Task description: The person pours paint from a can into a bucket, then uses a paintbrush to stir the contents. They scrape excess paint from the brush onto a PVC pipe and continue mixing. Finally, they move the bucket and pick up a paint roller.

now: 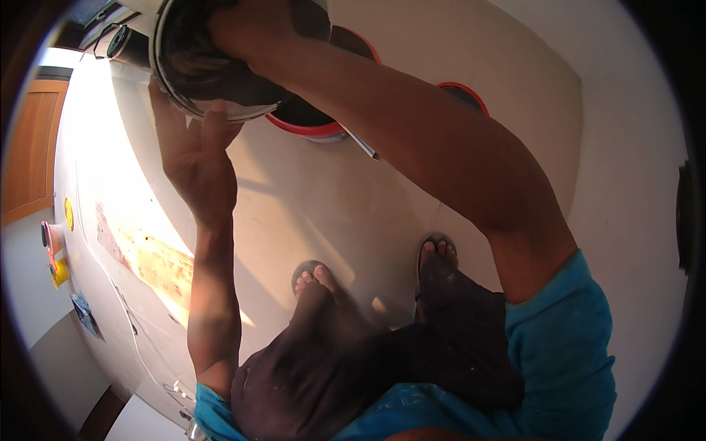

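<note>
A white bucket (184, 81) with a dark, smeared inside is tilted up close to the camera at the top left. My left hand (195, 158) props it from below, fingers spread against its rim and wall. My right hand (232, 29) reaches into the bucket's mouth from the right, with the forearm crossing the picture. Its fingers are hidden inside, so what they touch cannot be made out.
Two red-rimmed buckets (309, 125) (467, 94) stand on the pale floor below, with a thin stick (362, 145) beside the nearer one. My feet in sandals (316, 279) (437, 253) stand just behind. A sunlit wooden plank (154, 261) and a wooden door (33, 154) are at the left.
</note>
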A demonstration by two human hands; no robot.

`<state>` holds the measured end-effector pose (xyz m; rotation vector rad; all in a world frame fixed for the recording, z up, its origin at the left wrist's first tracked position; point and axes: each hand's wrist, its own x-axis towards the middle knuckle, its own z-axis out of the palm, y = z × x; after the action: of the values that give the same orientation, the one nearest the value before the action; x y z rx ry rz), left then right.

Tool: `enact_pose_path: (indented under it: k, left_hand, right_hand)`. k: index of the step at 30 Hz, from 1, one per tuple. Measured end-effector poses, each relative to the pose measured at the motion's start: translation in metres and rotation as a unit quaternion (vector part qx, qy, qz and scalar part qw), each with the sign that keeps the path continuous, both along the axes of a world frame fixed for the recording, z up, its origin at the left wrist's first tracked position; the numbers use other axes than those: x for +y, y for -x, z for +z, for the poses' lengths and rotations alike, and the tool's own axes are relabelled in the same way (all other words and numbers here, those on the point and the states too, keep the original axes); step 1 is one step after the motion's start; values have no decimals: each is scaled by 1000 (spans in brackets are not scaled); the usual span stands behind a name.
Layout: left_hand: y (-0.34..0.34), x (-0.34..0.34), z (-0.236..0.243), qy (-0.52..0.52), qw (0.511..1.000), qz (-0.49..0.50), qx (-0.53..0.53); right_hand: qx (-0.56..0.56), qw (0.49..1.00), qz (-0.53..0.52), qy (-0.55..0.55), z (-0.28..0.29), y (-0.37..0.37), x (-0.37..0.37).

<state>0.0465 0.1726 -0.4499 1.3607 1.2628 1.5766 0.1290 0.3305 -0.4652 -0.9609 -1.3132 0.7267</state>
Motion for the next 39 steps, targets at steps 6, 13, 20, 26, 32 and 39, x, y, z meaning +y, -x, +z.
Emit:
enact_pose_path:
  k: [6,13,20,26,32,39]
  left_hand:
    - [12,5,1,22,996,28,77]
    - [25,13,-5,12,992,34,119]
    - [23,14,-2,19,989,44,139]
    - [33,16,-4,13,982,33,184]
    - [16,22,6,40,981,-7,187]
    - [21,20,9,72,972,14,225]
  right_hand:
    - [-68,991,31,-112,-13,-9,15]
    - [-443,860,116,-223,-7,-15,15]
    - [-520,819,211,-121,3,-41,-11]
    - [-529,808,231,-119,6,-77,-23]
    - [-459,858,109,-203,26,-88,-9]
    - [-511,828,196,-120,-21,-77,-17]
